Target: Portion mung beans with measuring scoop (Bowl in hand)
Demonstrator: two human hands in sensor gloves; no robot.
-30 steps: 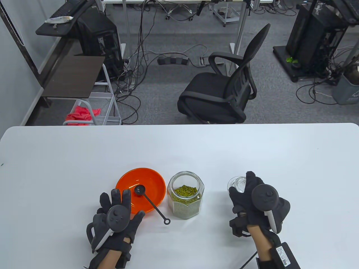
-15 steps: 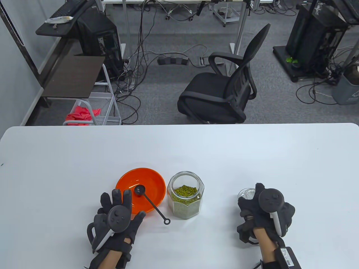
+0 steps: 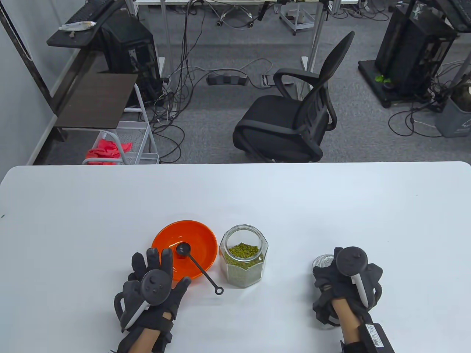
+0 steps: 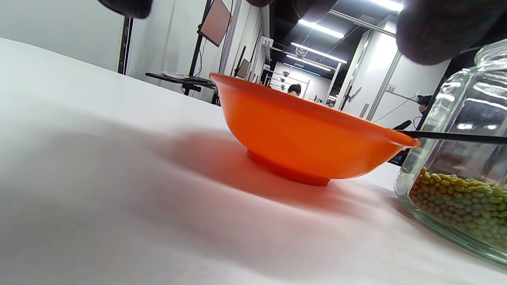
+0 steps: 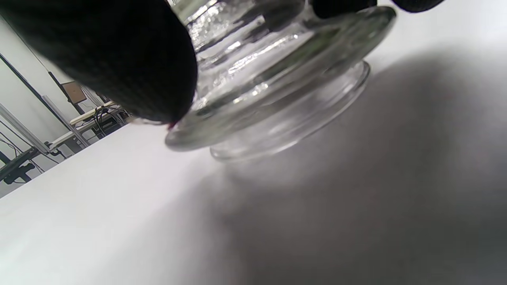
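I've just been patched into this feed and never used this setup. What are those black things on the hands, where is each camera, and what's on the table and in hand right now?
Two gloved human hands, each with a tracker strapped on its back. The table view looks down; the other two cameras sit on the wrists. On the white table stand an orange bowl with a black measuring scoop leaning on its rim, and an open glass jar of mung beans. The left hand hovers open at the bowl's near edge. The right hand grips the glass jar lid, set down on the table.
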